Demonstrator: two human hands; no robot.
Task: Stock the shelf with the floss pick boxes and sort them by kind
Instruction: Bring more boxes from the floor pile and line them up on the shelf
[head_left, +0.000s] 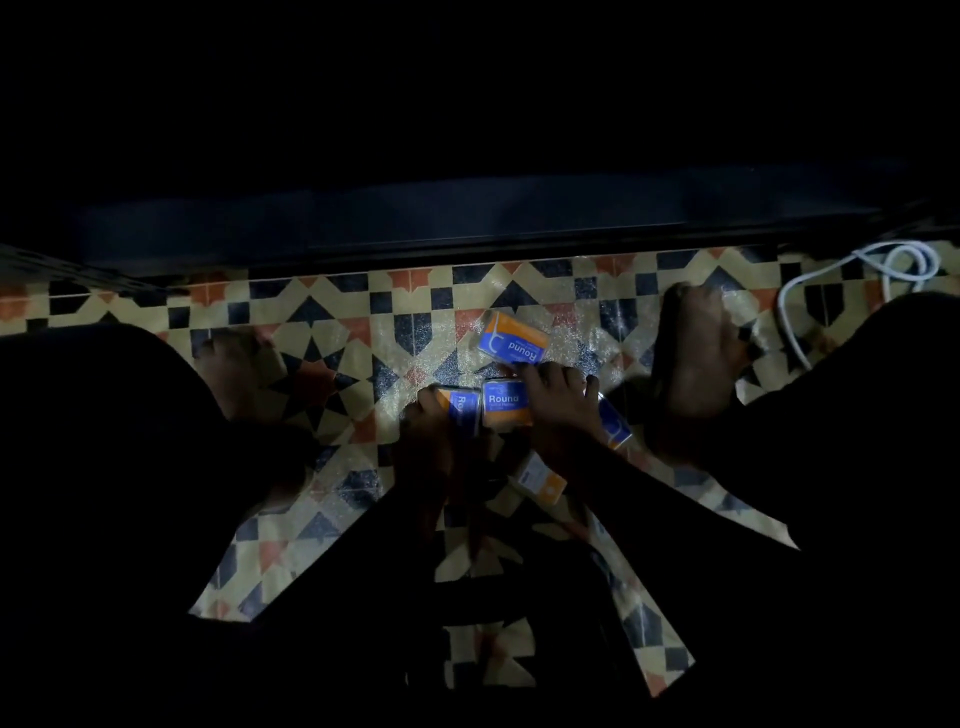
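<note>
Several orange-and-blue floss pick boxes marked "Round" lie on the patterned tile floor between my feet. One box (514, 336) lies alone, furthest from me. My left hand (427, 415) holds a box (461, 410) at its left side. My right hand (558, 400) lies over a middle box (503, 402) and another box (615, 423) that pokes out on its right; its fingers curl over them. One more box (537, 480) lies below my right wrist. The scene is very dark.
My bare left foot (234, 374) and right foot (693, 358) rest on the floor on either side of the boxes. A white cable (883, 265) coils at the far right. The dark low front of a shelf unit (467, 223) runs across ahead.
</note>
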